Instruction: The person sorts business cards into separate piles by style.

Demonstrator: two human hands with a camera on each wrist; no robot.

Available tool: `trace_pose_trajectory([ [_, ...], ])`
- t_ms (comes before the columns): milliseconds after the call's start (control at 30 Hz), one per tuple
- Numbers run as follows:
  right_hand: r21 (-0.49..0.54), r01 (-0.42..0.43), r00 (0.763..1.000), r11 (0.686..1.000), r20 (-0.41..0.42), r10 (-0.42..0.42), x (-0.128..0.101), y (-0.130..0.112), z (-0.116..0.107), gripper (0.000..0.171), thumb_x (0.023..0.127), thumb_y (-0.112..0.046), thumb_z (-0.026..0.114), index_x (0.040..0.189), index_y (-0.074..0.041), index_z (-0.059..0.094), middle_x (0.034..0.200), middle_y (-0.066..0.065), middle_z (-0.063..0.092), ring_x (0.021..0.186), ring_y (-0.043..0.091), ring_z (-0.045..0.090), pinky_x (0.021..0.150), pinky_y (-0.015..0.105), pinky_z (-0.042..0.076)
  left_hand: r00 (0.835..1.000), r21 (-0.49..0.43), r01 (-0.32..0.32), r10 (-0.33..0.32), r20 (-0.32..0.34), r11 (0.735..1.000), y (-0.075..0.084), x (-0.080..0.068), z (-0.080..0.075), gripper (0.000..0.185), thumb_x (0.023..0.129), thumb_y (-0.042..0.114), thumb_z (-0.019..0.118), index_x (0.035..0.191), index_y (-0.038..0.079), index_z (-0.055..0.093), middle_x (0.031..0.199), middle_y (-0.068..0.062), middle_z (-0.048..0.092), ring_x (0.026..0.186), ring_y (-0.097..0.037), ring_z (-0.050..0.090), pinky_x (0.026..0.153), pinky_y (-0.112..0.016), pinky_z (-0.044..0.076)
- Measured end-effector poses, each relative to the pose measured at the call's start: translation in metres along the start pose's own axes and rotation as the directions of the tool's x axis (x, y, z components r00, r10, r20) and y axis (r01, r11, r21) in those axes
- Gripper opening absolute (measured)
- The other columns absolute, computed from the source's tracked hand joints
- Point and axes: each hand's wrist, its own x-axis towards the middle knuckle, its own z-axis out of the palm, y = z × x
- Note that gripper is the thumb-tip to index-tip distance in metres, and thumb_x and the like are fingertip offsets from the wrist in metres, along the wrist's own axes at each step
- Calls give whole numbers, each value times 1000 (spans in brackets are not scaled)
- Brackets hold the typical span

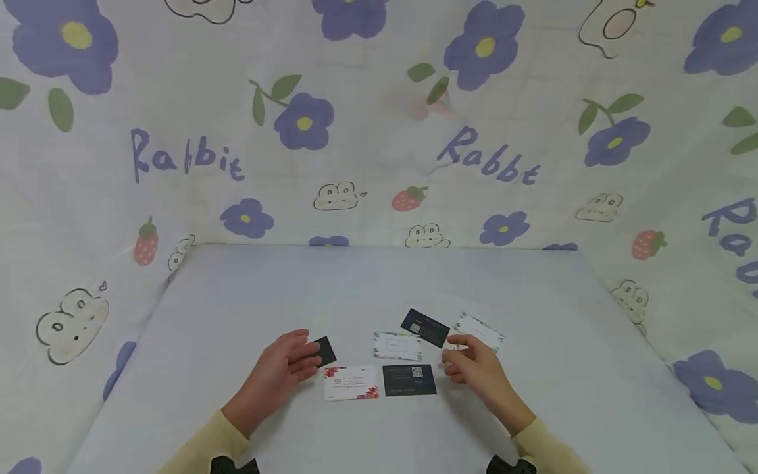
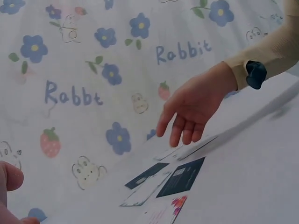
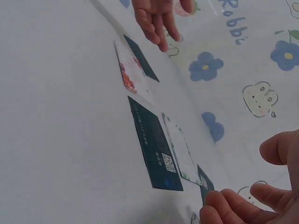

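Observation:
My left hand [image 1: 277, 376], fingers loosely extended, hovers over a black card [image 1: 325, 352] and hides part of it. Beside that lies a white business card with red flowers [image 1: 349, 383], and to its right a dark card with a QR code [image 1: 409, 380]. Behind them are a white card with a leafy border [image 1: 397, 347] and a tilted dark card [image 1: 425, 328]. Another white leafy card [image 1: 481, 331] sits partly behind my right hand [image 1: 476, 376], whose relaxed fingers are bent a little. In the right wrist view this hand [image 3: 261, 198] shows nothing between thumb and fingers.
The cards lie flat on a white tabletop [image 1: 254, 283]. A cloth curtain [image 1: 379, 151] printed with purple flowers, strawberries and rabbits hangs along the back and both sides. Dark bands [image 1: 234, 465] are at the cream sleeves [image 1: 204, 444].

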Motion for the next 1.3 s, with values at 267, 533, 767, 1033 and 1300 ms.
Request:
trace_pose_trajectory([
  [267,38,-29,1000,999,-12,29,8,0,-13,49,99,-26,62,140,-1,52,124,26,68,85,19,72,77,32,61,996,-23,22,-24,-87,999,6,-10,-50,62,110,32,35,162,3,17,161,-31,31,134,-32,53,107,-33,51],
  [533,54,-50,998,997,-25,51,11,6,-24,49,100,-25,60,142,0,50,129,27,65,85,15,71,77,30,61,994,-39,32,-36,-100,999,7,-15,-67,64,111,36,33,163,3,14,163,-30,28,136,-29,52,104,-29,51],
  [767,61,-67,997,996,-35,69,11,7,-25,48,100,-24,60,141,-1,50,128,27,64,84,15,70,73,26,59,994,-34,35,-38,-98,999,6,-14,-69,64,111,36,32,162,3,14,164,-30,26,144,-37,43,103,-30,51],
  [1033,92,-42,999,995,30,39,16,-6,-9,48,101,-24,60,141,-1,50,128,27,65,87,16,70,73,23,58,995,-46,30,-35,-98,998,5,-16,-67,64,111,34,31,162,1,12,164,-32,23,148,-43,37,115,-39,44],
  [1300,132,18,987,991,156,-39,32,-40,42,48,99,-23,61,141,-1,52,124,22,66,96,23,70,80,32,60,991,-121,33,-48,-121,992,1,-16,-59,69,109,31,38,162,0,6,164,-34,18,150,-47,31,125,-51,26],
])
